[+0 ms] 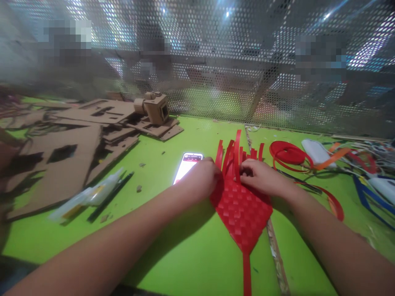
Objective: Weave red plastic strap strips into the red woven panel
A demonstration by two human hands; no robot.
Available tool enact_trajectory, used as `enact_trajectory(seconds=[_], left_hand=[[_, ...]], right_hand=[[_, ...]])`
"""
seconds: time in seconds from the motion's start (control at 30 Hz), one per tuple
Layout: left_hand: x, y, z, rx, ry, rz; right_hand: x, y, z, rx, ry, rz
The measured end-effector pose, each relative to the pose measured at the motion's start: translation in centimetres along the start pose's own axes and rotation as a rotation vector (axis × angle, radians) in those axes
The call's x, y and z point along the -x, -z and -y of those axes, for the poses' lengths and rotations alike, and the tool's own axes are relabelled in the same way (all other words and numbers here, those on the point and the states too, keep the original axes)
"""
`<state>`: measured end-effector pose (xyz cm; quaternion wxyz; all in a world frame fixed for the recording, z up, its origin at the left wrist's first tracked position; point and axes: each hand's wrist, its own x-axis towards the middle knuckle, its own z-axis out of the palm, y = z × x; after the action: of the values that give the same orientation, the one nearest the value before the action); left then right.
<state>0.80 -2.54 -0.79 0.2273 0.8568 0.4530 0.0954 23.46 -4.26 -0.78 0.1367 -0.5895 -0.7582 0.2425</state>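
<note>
A red woven strip mat [242, 207] lies on the green table [191, 242], with loose red strips [236, 154] sticking up at its far end. My left hand [202, 176] is closed on the mat's left edge, near the base of the strips. Fingers of my right hand [259, 176] are curled and pinch the strips at the mat's upper right. One long red strip runs from the mat's near tip to the table's front edge.
A lit phone [188, 164] lies just left of my left hand. Cardboard cut-outs [70, 152] and a small cardboard box [157, 107] fill the left side. A glue tube [89, 196] lies near them. Coiled red ribbon [288, 154] and orange and blue strips sit right. A perforated metal screen [216, 61] stands behind.
</note>
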Motion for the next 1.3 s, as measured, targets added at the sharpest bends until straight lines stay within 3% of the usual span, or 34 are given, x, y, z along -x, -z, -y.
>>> enact_trajectory(seconds=[0.33,0.57,0.8,1.3], left_hand=[[0.09,0.09,-0.30,-0.006,0.012,0.009],[0.17,0.39,-0.63,-0.034,0.050,0.032],[0.14,0.40,-0.63,-0.061,0.045,0.043],[0.07,0.28,-0.07,-0.072,0.012,0.047]], right_hand=[[-0.06,-0.26,0.03,-0.090,-0.058,-0.036],[0.15,0.30,0.27,0.029,-0.062,-0.013],[0.30,0.25,0.69,0.139,-0.056,-0.089],[0.32,0.39,-0.25,-0.089,0.009,0.038]])
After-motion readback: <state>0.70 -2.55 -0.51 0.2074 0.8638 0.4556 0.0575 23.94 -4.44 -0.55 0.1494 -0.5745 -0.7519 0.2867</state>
